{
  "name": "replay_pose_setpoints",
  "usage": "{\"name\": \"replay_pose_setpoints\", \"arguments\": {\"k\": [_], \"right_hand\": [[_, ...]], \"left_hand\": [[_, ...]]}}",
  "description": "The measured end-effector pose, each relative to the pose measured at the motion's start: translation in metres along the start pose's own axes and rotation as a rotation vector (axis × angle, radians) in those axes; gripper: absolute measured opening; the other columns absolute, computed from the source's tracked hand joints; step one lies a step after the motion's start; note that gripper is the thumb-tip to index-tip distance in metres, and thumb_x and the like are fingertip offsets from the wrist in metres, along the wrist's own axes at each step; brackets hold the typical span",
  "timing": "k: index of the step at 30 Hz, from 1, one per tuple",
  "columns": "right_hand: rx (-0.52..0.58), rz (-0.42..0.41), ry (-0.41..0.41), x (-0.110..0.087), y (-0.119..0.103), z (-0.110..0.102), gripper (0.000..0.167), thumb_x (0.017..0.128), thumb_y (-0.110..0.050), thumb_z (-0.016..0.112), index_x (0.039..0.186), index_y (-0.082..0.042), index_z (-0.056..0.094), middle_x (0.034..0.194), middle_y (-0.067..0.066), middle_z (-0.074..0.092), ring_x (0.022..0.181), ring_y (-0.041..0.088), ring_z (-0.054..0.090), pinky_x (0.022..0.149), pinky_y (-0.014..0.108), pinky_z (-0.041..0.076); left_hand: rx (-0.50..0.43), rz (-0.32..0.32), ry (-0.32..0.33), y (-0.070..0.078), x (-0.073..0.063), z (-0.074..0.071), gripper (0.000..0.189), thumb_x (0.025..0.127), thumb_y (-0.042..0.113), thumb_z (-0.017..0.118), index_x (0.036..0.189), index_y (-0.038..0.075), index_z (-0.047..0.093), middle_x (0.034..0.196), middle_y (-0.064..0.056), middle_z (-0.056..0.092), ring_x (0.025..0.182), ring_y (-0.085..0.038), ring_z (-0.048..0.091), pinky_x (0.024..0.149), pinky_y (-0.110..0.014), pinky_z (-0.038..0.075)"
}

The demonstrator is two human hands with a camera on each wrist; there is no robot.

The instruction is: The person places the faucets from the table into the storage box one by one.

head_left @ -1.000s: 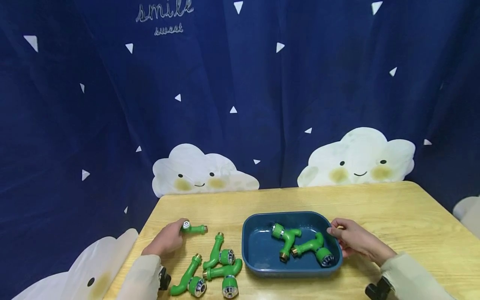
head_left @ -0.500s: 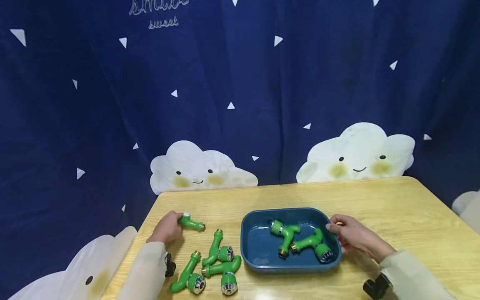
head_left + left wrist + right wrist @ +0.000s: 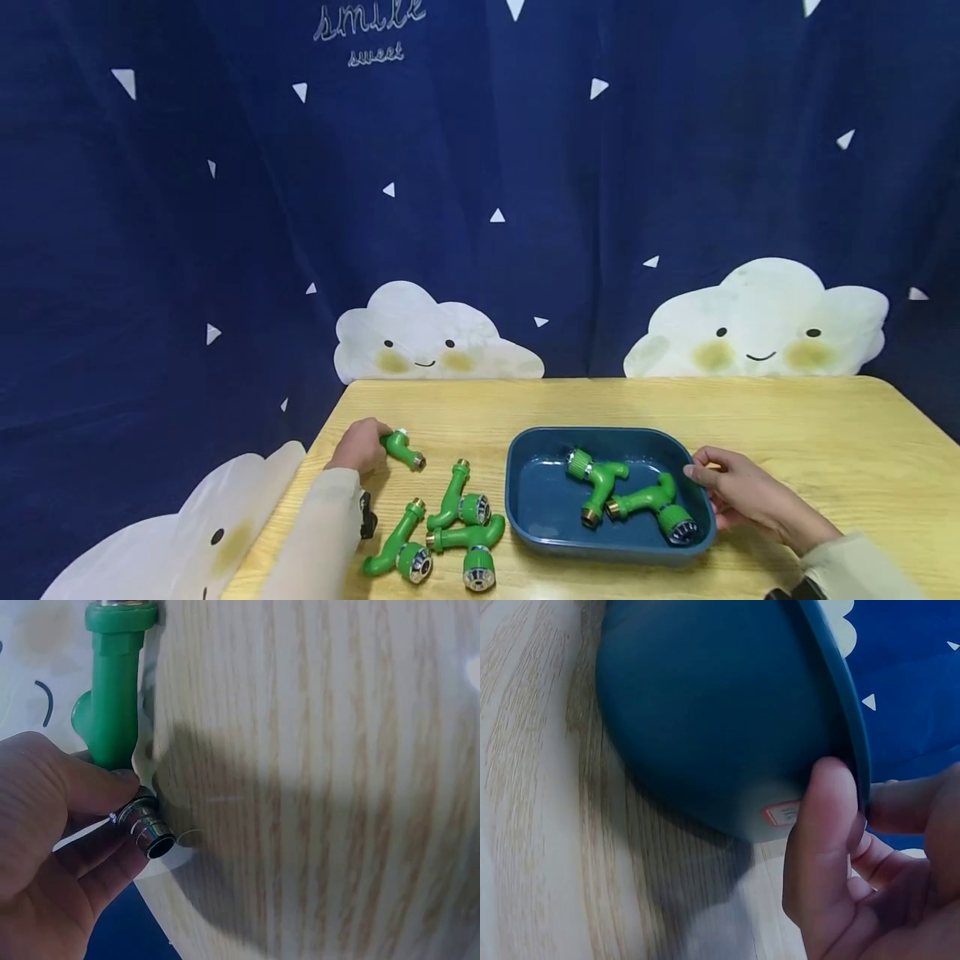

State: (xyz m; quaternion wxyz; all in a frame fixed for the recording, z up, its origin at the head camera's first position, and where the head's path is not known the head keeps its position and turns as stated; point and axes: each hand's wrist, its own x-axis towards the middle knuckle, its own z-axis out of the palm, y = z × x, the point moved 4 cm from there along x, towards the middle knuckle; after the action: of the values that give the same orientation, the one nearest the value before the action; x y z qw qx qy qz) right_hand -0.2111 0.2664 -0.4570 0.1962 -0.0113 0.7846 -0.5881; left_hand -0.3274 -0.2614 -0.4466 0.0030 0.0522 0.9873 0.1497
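At the left of the table my left hand (image 3: 360, 447) pinches a green faucet (image 3: 402, 451) between thumb and fingers. In the left wrist view that faucet (image 3: 116, 694) has a green body and a shiny metal stub beside the fingertips. My right hand (image 3: 750, 492) grips the right rim of a dark blue plastic basin (image 3: 540, 540). The right wrist view shows thumb and fingers on either side of the basin's rim (image 3: 840, 682). Inside the basin lie two green faucets, one upper (image 3: 597, 479) and one lower (image 3: 656, 507), with ribbed knobs and brass threaded ends.
Between my left hand and the basin, three more green faucets lie close together: a left one (image 3: 397, 542), a back one (image 3: 453, 500) and a front one (image 3: 471, 542). The wooden table (image 3: 450, 404) ends at a blue curtain (image 3: 450, 150) printed with clouds.
The faucet in my left hand has turned, its threaded end swinging toward the front of the table. My right hand keeps its grip on the basin. The head view has shifted somewhat.
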Motion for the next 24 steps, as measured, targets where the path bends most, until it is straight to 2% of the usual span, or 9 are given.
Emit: {"name": "replay_pose_setpoints", "arguments": {"k": [6, 9, 13, 16, 18, 20, 22, 24], "right_hand": [[0.017, -0.001, 0.007, -0.003, 0.002, -0.001, 0.027, 0.105, -0.022, 0.047, 0.102, 0.004, 0.042, 0.063, -0.004, 0.04, 0.055, 0.008, 0.043, 0.052, 0.024, 0.048], [0.021, 0.0, 0.011, -0.004, -0.001, -0.002, 0.024, 0.105, -0.022, 0.046, 0.1, 0.002, 0.043, 0.064, -0.004, 0.04, 0.055, 0.009, 0.042, 0.051, 0.023, 0.046], [0.023, 0.011, 0.021, -0.006, -0.002, -0.001, 0.021, 0.104, -0.02, 0.046, 0.097, 0.0, 0.043, 0.063, -0.004, 0.039, 0.055, 0.009, 0.042, 0.051, 0.023, 0.045], [0.018, 0.013, 0.035, -0.005, -0.003, 0.0, 0.021, 0.104, -0.02, 0.046, 0.098, 0.001, 0.043, 0.063, -0.004, 0.038, 0.054, 0.009, 0.042, 0.05, 0.023, 0.046], [0.005, 0.001, 0.039, -0.004, -0.005, 0.0, 0.023, 0.105, -0.02, 0.046, 0.099, 0.002, 0.043, 0.062, -0.004, 0.038, 0.054, 0.009, 0.042, 0.05, 0.023, 0.046], [-0.005, -0.007, 0.039, -0.004, -0.006, 0.0, 0.024, 0.105, -0.019, 0.046, 0.1, 0.004, 0.043, 0.062, -0.003, 0.039, 0.054, 0.009, 0.043, 0.05, 0.024, 0.047], [-0.017, -0.007, 0.042, -0.004, -0.007, 0.0, 0.024, 0.105, -0.019, 0.045, 0.1, 0.004, 0.043, 0.062, -0.003, 0.039, 0.054, 0.01, 0.043, 0.05, 0.024, 0.048], [-0.021, -0.005, 0.047, -0.004, -0.007, -0.001, 0.023, 0.105, -0.018, 0.045, 0.1, 0.003, 0.043, 0.063, -0.002, 0.039, 0.054, 0.01, 0.043, 0.05, 0.025, 0.048]], "left_hand": [[-0.022, 0.034, -0.012, -0.001, 0.0, 0.001, 0.045, 0.075, -0.016, 0.058, 0.114, 0.002, 0.074, 0.112, -0.017, 0.07, 0.105, -0.033, 0.065, 0.089, -0.045, 0.053], [-0.031, 0.014, -0.038, -0.003, 0.001, 0.003, 0.051, 0.074, -0.014, 0.059, 0.123, -0.002, 0.067, 0.126, -0.022, 0.061, 0.114, -0.041, 0.059, 0.09, -0.048, 0.052], [-0.023, -0.05, -0.023, -0.001, -0.005, -0.002, 0.05, 0.084, 0.0, 0.06, 0.134, -0.005, 0.056, 0.138, -0.029, 0.049, 0.124, -0.049, 0.051, 0.095, -0.057, 0.049], [-0.033, -0.058, -0.001, 0.006, -0.008, -0.007, 0.052, 0.093, 0.02, 0.059, 0.138, -0.006, 0.051, 0.139, -0.03, 0.048, 0.125, -0.05, 0.049, 0.098, -0.061, 0.045], [-0.037, -0.04, -0.032, 0.014, -0.01, -0.009, 0.063, 0.095, 0.035, 0.06, 0.14, -0.007, 0.048, 0.14, -0.032, 0.046, 0.126, -0.052, 0.048, 0.099, -0.063, 0.044], [-0.039, -0.024, -0.1, 0.02, -0.011, -0.006, 0.078, 0.092, 0.047, 0.063, 0.144, -0.007, 0.043, 0.143, -0.033, 0.044, 0.13, -0.054, 0.044, 0.101, -0.064, 0.042], [-0.031, -0.013, -0.167, 0.028, -0.012, -0.003, 0.088, 0.087, 0.053, 0.068, 0.145, -0.007, 0.042, 0.142, -0.033, 0.043, 0.132, -0.054, 0.041, 0.101, -0.064, 0.042], [-0.021, -0.009, -0.21, 0.033, -0.012, 0.001, 0.09, 0.083, 0.054, 0.073, 0.142, -0.007, 0.045, 0.141, -0.032, 0.045, 0.132, -0.054, 0.041, 0.101, -0.063, 0.043]]}}
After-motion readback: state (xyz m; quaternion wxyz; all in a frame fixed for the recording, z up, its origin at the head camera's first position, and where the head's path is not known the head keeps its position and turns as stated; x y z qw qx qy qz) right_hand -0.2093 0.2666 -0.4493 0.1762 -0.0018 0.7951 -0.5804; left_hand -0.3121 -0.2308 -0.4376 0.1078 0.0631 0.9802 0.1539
